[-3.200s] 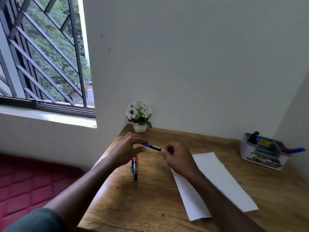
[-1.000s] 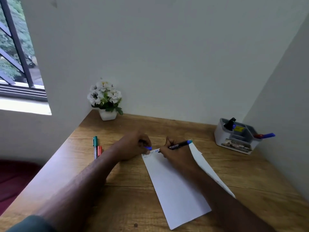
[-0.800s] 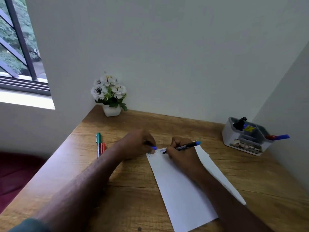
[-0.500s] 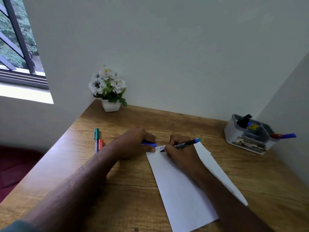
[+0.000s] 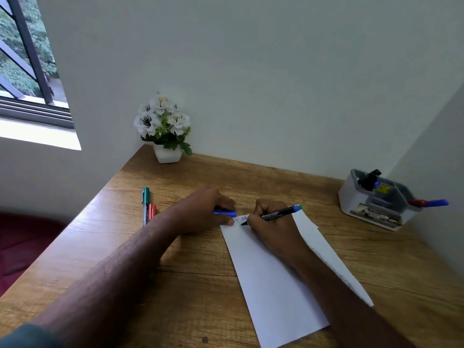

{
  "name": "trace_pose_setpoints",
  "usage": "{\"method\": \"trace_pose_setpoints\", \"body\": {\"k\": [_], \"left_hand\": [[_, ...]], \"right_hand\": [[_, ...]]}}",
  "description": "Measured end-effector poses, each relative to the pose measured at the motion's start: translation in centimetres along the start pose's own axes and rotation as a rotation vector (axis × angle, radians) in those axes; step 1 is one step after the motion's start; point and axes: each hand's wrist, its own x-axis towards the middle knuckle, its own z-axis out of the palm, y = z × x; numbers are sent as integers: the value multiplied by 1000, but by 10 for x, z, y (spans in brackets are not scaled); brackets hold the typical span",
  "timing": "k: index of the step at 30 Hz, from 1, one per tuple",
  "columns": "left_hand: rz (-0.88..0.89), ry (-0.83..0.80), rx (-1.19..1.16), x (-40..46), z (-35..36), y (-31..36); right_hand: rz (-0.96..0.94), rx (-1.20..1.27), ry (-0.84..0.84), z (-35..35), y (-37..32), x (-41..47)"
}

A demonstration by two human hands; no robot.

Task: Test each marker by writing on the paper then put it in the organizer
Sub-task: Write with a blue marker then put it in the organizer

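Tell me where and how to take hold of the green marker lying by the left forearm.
Pinch the green marker across the middle of its barrel, coming straight down from above. It lies flat on the desk, its capped end pointing to the wall, and a red marker lies against its right side, so set one finger on the free left side and ease the other between the two.

Wooden desk (image 5: 200, 292) in white-walled corner, barred window (image 5: 27, 71) left.

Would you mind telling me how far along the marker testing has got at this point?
Done: red and blue markers already sit in the organizer, and writing shows at the top of the paper. In hand: the right hand writes with the black-barrelled marker; the left hand holds its blue cap. Left: green and red markers wait on the desk.
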Motion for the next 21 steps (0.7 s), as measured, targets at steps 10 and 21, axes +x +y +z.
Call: {"method": "trace_pose_setpoints", "body": {"k": [10,21], "left_hand": [[6,-5,-10,0,-1,2],[7,-16,-8,-1,-1,2]], "right_hand": [[-42,-26,16,2,5,3],[-45,-33,21,2,4,4]]}}
